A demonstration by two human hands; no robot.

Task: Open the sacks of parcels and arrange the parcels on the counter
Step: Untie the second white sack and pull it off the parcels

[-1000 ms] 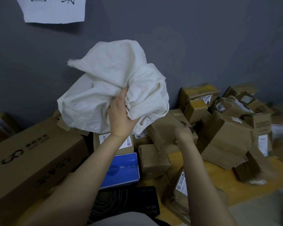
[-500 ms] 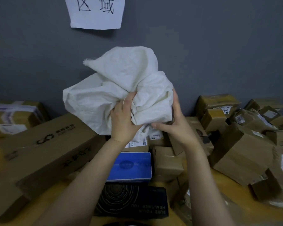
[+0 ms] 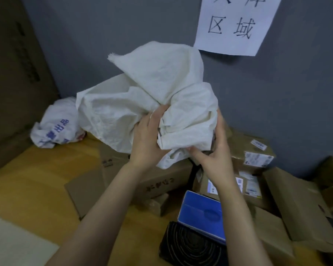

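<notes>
**Item:** white woven sack (image 3: 152, 104), crumpled into a bundle and apparently emptied, held in the air above the back of the counter (image 3: 37, 179), over a long cardboard carton (image 3: 123, 181)

**Left hand** (image 3: 148, 139): fingers dug into the folds, gripping the bundle

**Right hand** (image 3: 217, 156): clasps the bundle's lower right side, thumb beneath, fingers up the far side and blurred

**Change:** a second ago the left hand alone held the sack and the right was down among the parcels. The right has since come up to it, and the bundle has swung toward the counter's left end

**Newly in view:** printed sack (image 3: 56, 127) near the back left corner; whether it has been opened cannot be told

**Parcels** (image 3: 254, 156): brown, heaped without order along the right side, with a blue box (image 3: 202, 214) near the front edge

**Reading:** one sack looks finished with, the printed sack is likely next, and the arranging is not yet done
</notes>
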